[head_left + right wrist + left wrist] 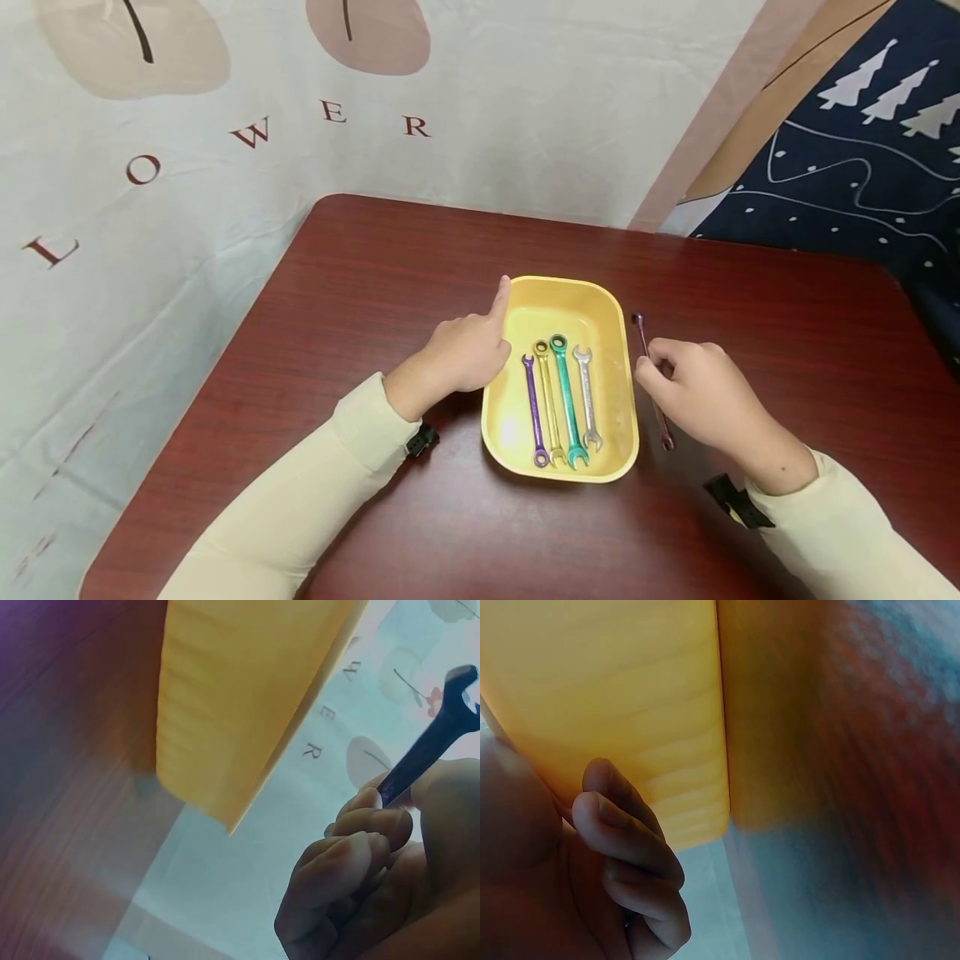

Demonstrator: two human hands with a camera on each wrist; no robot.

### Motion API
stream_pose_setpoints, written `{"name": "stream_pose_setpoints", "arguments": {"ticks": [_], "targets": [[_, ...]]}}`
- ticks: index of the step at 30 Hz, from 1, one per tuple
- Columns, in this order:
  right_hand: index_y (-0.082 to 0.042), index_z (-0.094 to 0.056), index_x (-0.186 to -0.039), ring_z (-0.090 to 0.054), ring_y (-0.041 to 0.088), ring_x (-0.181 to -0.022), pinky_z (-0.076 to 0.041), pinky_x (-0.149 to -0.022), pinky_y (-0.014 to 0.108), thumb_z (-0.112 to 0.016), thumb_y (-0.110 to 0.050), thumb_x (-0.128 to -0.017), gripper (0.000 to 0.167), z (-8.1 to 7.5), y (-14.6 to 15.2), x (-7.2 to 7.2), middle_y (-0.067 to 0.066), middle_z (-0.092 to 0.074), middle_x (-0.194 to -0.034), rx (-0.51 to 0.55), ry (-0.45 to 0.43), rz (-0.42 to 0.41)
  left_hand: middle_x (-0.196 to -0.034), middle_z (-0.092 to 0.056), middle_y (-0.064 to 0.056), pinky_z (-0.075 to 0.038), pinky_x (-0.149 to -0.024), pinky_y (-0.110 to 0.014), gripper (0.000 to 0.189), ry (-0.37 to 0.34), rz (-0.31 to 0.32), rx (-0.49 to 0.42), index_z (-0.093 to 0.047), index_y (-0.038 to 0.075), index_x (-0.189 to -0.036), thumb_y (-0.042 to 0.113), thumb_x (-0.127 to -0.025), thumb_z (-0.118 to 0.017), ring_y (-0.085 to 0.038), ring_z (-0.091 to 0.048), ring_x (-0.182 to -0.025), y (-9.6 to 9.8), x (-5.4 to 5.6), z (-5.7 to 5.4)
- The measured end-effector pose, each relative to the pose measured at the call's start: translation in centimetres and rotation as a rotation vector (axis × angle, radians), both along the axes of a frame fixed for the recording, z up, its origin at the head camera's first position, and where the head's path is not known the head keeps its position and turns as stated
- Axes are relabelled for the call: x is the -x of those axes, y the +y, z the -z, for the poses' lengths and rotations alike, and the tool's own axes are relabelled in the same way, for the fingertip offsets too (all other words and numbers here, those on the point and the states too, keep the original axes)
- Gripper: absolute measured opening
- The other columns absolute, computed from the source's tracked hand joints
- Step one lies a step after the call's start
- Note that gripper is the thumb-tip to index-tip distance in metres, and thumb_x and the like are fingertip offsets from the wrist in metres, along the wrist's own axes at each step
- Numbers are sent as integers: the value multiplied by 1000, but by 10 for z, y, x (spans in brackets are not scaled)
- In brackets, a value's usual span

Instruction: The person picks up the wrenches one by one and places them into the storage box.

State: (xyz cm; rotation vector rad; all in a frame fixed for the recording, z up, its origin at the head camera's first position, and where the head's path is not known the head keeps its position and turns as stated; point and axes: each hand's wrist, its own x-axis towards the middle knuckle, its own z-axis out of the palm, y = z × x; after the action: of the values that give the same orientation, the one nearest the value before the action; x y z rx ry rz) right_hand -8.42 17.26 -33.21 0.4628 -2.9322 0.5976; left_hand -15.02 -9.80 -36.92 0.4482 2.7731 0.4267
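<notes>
In the head view, my left hand is at the left rim of a yellow plastic tub. Its index finger points along the rim to the far corner, with the thumb over the edge and the other fingers curled beside the outer wall. Inside the tub lie a purple wrench, a gold wrench, a green wrench and a silver wrench, side by side. Just right of the tub, my right hand pinches a purplish-pink combination wrench by its middle. That wrench's open end shows in the right wrist view.
The tub stands on a dark red wood-grain table. A pale printed cloth with large letters hangs behind and to the left. Dark blue fabric with white trees hangs at the back right.
</notes>
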Motion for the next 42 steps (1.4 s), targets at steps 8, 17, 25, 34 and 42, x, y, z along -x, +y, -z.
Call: {"name": "stream_pose_setpoints", "arguments": {"ticks": [8,17,25,34,42], "targets": [[-18,-47,-60,-33,8,-48,-29,-45,23,-56,-11,-90,32,-4,-14,-2,-7,-35,-50,7,0,-25,-61,-60,-2,-37,-47,-33,87,9,4,6,25,14,-156,29,-102,-41,-17,-50,-48,1,0,1],[-16,-51,-62,-35,8,-48,-29,-44,23,-57,-15,-94,33,-8,-34,-3,-6,-38,-51,64,-66,-44,-60,-59,-2,-35,-47,-33,86,6,3,-2,25,14,-156,28,-102,-40,-17,-46,-47,0,-1,1],[-17,-50,-61,-34,8,-49,-28,-45,23,-61,-19,-97,37,-5,-50,0,-6,-38,-52,115,-66,-84,-60,-59,-2,-35,-47,-32,87,7,4,3,25,14,-157,29,-102,-41,-17,-47,-47,0,0,0],[-18,-51,-60,-36,6,-49,-31,-47,22,-61,-15,-93,35,1,-63,4,-9,-40,-52,145,-32,-131,-63,-61,-2,-43,-53,-37,87,25,8,10,22,12,-157,28,-102,-42,-18,-57,-55,1,0,1],[-16,-47,-58,-37,5,-49,-31,-48,21,-60,-13,-93,37,9,-72,5,-8,-39,-52,163,-74,-155,-63,-61,-2,-43,-52,-37,87,25,13,6,22,12,-157,28,-102,-43,-18,-57,-54,1,0,1]]}}
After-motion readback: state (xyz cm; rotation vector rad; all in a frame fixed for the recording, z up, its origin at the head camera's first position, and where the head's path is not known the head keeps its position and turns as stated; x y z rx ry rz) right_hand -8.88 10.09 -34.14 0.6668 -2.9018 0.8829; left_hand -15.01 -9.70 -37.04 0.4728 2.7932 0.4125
